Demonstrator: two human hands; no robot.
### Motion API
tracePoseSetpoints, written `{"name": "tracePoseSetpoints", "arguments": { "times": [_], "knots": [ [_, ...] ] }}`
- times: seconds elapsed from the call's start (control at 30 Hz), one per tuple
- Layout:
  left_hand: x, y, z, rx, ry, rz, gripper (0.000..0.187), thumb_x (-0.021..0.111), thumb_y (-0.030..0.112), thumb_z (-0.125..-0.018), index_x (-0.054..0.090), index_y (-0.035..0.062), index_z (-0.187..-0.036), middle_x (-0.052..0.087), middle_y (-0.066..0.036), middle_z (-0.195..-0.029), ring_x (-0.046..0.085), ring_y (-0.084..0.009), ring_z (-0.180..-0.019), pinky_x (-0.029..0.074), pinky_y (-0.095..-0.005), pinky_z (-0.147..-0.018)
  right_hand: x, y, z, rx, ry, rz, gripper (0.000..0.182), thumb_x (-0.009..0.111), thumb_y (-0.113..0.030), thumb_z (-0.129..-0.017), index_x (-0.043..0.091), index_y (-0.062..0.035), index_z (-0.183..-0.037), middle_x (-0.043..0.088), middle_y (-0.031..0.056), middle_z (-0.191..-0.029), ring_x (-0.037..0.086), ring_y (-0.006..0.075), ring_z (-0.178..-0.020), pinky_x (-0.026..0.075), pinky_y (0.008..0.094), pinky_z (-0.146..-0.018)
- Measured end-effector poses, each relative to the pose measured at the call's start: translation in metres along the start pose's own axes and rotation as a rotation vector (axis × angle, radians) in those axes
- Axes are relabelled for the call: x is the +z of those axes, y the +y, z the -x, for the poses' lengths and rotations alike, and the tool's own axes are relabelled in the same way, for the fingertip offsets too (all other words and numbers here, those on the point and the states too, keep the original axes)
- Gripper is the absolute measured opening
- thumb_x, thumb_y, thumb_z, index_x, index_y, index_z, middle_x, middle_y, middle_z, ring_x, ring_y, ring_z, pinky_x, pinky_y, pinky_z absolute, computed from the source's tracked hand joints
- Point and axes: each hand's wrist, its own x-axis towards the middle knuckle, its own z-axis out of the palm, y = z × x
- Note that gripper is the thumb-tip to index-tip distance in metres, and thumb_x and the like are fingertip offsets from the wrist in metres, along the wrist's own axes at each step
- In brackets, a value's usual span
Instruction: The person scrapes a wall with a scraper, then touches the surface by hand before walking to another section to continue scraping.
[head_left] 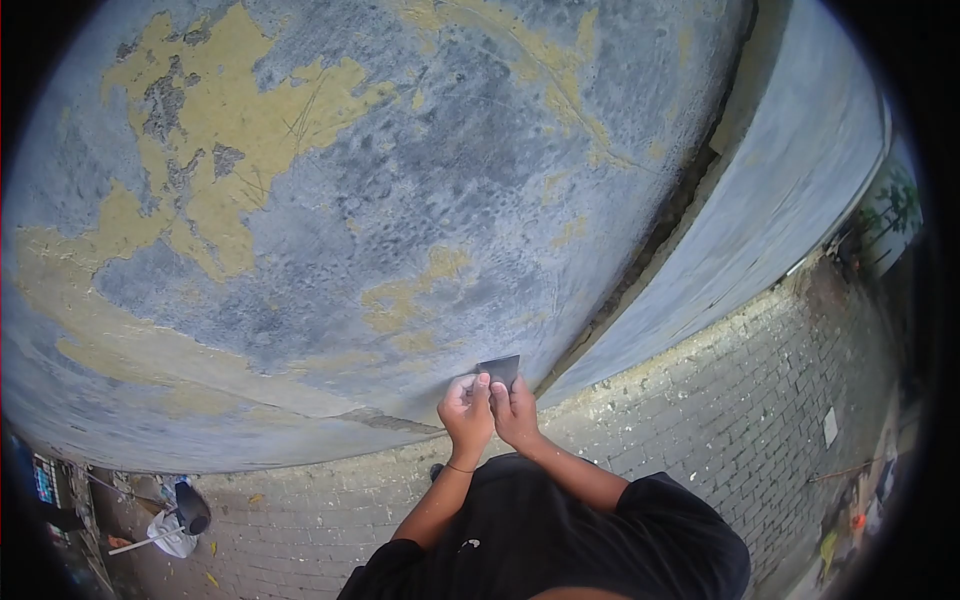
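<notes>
**A:** Entry, head view. Nearest to the lens I logged the person's black shirt [560,545] at 6 o'clock, both forearms rising from it toward the wall.

**B:** Hands?

**A:** Left hand [467,408] and right hand [515,412] sat side by side, touching, both closed on a small dark flat scraper blade [501,369]. Fingers were curled tight round its lower part, thumbs up; the grip itself was partly hidden by the knuckles.

**B:** Where did the blade lie from the fingers?

**A:** Directly at 12 o'clock of the fingertips, flat edge against the wall [400,200] near its lower margin. Its long axis ran roughly 9-to-3, tilted slightly up on the 3 side. Neither hand was clearly nearer; I noted the right one marginally closer to the blade's middle.

**B:** Surroundings?

**A:** Grey coating with yellow patches [230,170] showing through, largest at 10 o'clock, well apart from the blade. A vertical gap [660,235] between wall sections ran off at 2 o'clock. Brick paving [760,400] at 4 o'clock; a white bag and dark container [185,515] at 8 o'clock, well apart. Nothing stood between hands and wall.
</notes>
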Motion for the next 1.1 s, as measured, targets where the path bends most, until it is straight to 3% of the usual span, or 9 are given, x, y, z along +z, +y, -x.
{"name": "tracePoseSetpoints", "arguments": {
  "times": [0.2, 0.3, 0.37, 0.47, 0.63, 1.0, 1.1],
  "knots": [
    [0.001, 0.007, 0.000, 0.014, 0.003, -0.051, 0.020, 0.067, 0.017, -0.092, 0.065, -0.0018, -0.084, 0.063, 0.000, -0.070, 0.054, -0.0039, -0.063, 0.044, -0.0217, -0.057, -0.002, -0.007, 0.000, 0.067, -0.008, -0.025, 0.019, 0.052, -0.019, -0.099, 0.053, -0.0006, -0.105, 0.056, 0.0039, -0.064, 0.053, 0.0107, -0.056, 0.044, 0.0301, -0.052],
    [0.004, 0.006, -0.008, 0.051, 0.001, 0.006, 0.021, 0.067, 0.018, -0.092, 0.065, -0.0017, -0.084, 0.063, 0.000, -0.070, 0.053, -0.0040, -0.063, 0.043, -0.0218, -0.056, 0.000, -0.012, -0.010, -0.026, 0.000, 0.021, 0.019, 0.049, -0.021, -0.101, 0.052, -0.0023, -0.099, 0.051, -0.0016, -0.066, 0.046, 0.0070, -0.057, 0.039, 0.0263, -0.051],
    [0.003, 0.013, -0.003, 0.030, 0.004, -0.025, 0.019, 0.065, 0.014, -0.093, 0.063, -0.0020, -0.084, 0.063, -0.001, -0.074, 0.055, -0.0053, -0.067, 0.044, -0.0215, -0.061, 0.001, -0.018, -0.005, 0.066, 0.015, -0.036, 0.019, 0.049, -0.021, -0.101, 0.051, -0.0026, -0.100, 0.050, -0.0019, -0.065, 0.046, 0.0064, -0.056, 0.038, 0.0257, -0.050],
    [0.001, 0.000, 0.000, 0.006, 0.006, -0.016, 0.019, 0.066, 0.015, -0.092, 0.064, -0.0020, -0.084, 0.062, 0.000, -0.072, 0.053, -0.0042, -0.065, 0.043, -0.0217, -0.058, -0.001, 0.003, -0.004, 0.047, -0.010, 0.033, 0.019, 0.052, -0.020, -0.099, 0.053, -0.0012, -0.102, 0.057, 0.0052, -0.064, 0.055, 0.0124, -0.055, 0.044, 0.0315, -0.052],
    [0.005, 0.010, -0.005, 0.083, 0.049, -0.017, 0.020, 0.067, 0.016, -0.092, 0.065, -0.0020, -0.084, 0.062, 0.001, -0.069, 0.053, -0.0037, -0.062, 0.043, -0.0219, -0.056, 0.001, -0.003, -0.010, 0.047, 0.008, -0.008, 0.019, 0.053, -0.020, -0.099, 0.053, -0.0005, -0.099, 0.057, 0.0060, -0.063, 0.056, 0.0134, -0.055, 0.044, 0.0314, -0.052],
    [0.000, 0.018, -0.003, 0.009, 0.007, -0.045, 0.019, 0.067, 0.015, -0.092, 0.065, -0.0026, -0.084, 0.062, 0.000, -0.073, 0.053, -0.0043, -0.067, 0.043, -0.0212, -0.059, 0.000, -0.014, -0.003, 0.062, -0.014, -0.021, 0.021, 0.051, -0.022, -0.100, 0.052, -0.0009, -0.101, 0.055, 0.0037, -0.063, 0.052, 0.0103, -0.055, 0.043, 0.0295, -0.051],
    [-0.001, 0.005, -0.005, 0.002, -0.009, -0.033, 0.019, 0.066, 0.015, -0.092, 0.065, -0.0029, -0.086, 0.063, 0.000, -0.074, 0.053, -0.0043, -0.067, 0.044, -0.0211, -0.060, 0.004, -0.003, -0.006, -0.105, 0.057, 0.029, 0.022, 0.051, -0.022, -0.100, 0.052, -0.0008, -0.100, 0.055, 0.0037, -0.062, 0.052, 0.0103, -0.055, 0.043, 0.0294, -0.051]
  ]
}}
